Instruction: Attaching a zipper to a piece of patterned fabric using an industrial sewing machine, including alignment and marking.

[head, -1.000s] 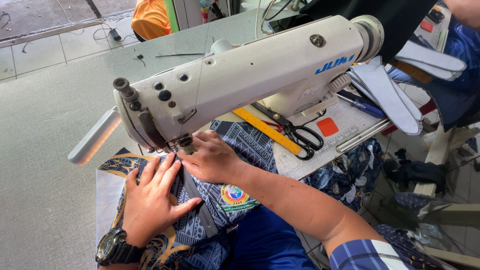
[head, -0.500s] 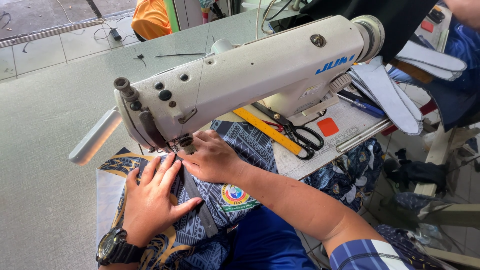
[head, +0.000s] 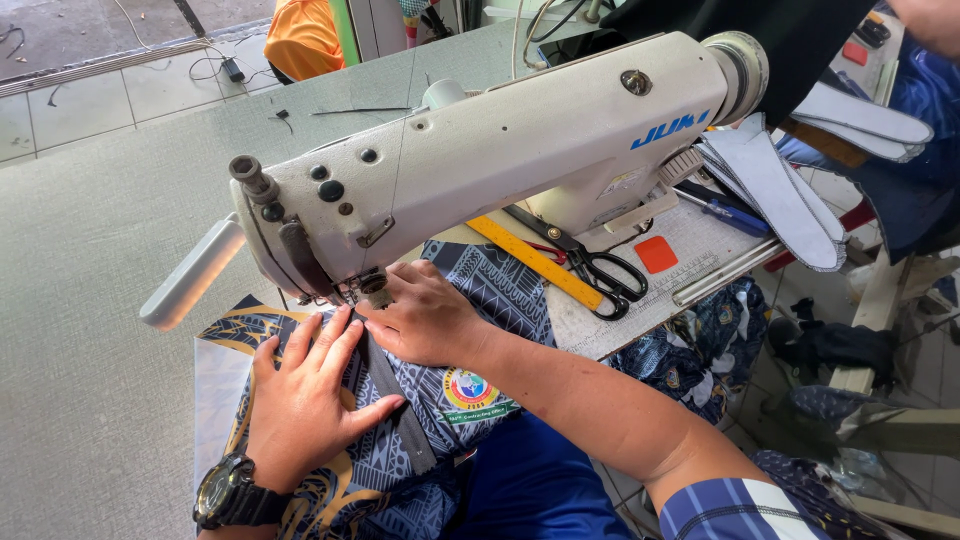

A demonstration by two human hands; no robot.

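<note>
Two bare hands press flat on a dark blue patterned fabric w/ gold and white print [head: 490, 290], which lies at the near edge of the grey-green bench [head: 90, 250], under the needle end of the off-white industrial sewing machine [head: 500, 150]. Left hand [head: 305, 400], w/ a black wristwatch [head: 228, 492], is spread wide, fingers apart, palm down on the cloth just left of a dark strip [head: 395, 400] running along the fabric. Right hand [head: 425, 315] is loosely spread, fingertips pressing the cloth right by the presser foot [head: 375, 290]; it pinches nothing. A round multicolour badge [head: 468, 390] sits on the fabric near the right wrist. Behind the machine arm, toward the bench's right edge: yellow ruler [head: 535, 262], black-handled scissors [head: 595, 268], orange square piece [head: 656, 254], blue-handled screwdriver [head: 725, 213].
</note>
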